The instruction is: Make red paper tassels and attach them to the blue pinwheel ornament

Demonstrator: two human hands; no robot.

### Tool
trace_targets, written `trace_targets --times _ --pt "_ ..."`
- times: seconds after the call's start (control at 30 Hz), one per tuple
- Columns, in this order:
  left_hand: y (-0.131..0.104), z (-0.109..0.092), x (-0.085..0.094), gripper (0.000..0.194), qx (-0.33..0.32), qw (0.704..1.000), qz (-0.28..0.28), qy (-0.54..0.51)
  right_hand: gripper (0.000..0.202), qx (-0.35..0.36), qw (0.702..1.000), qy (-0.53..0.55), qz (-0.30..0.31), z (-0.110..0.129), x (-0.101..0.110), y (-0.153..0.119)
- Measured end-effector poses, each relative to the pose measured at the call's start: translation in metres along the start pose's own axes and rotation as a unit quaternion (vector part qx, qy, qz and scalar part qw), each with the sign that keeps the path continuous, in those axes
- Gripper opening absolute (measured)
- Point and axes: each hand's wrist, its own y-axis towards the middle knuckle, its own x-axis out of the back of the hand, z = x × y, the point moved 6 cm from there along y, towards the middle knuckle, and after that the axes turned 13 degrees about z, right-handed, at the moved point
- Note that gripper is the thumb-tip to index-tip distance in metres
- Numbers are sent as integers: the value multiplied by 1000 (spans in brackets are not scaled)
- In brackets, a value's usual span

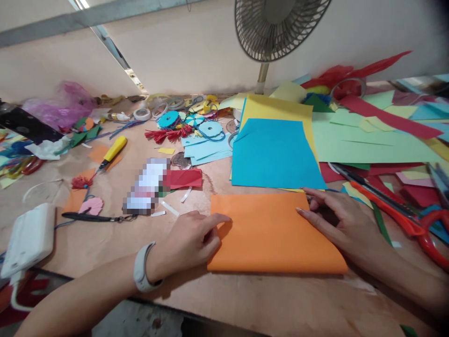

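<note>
A sheet of orange paper [266,234], folded over with a rounded bend along its near side, lies on the table in front of me. My left hand [192,238], with a grey band on its wrist, grips the sheet's left edge, its index finger pressing on top and the other fingers curled. At the far right corner, my right hand [336,217] holds the edge with its thumb on the paper and its index finger beyond it. Some of the right fingers are hidden. Just behind lies blue paper [277,154] on top of yellow paper [280,105].
A blurred-out phone [145,187] and a yellow-handled cutter [114,152] lie to the left, near a white power bank [30,238]. On the right are an orange cutter [389,206], red-handled scissors [433,234] and green paper [358,135]. A fan [278,23] stands behind.
</note>
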Motion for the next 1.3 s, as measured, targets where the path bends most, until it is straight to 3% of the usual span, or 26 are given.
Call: trace_targets --times 0.37,0.6,1.0,1.3 --pt "0 -1 3 42 -5 1000 -18 11 33 -1 1000 -4 -1 -1 0 0" --pt "1 4 7 33 3 998 -54 -37 32 3 1000 2 -3 -1 -1 0" --pt "2 -2 8 29 -18 997 -60 -39 30 4 1000 13 1 3 2 2" --pt "-2 -8 6 38 -58 990 -110 63 32 -16 999 41 25 3 4 1"
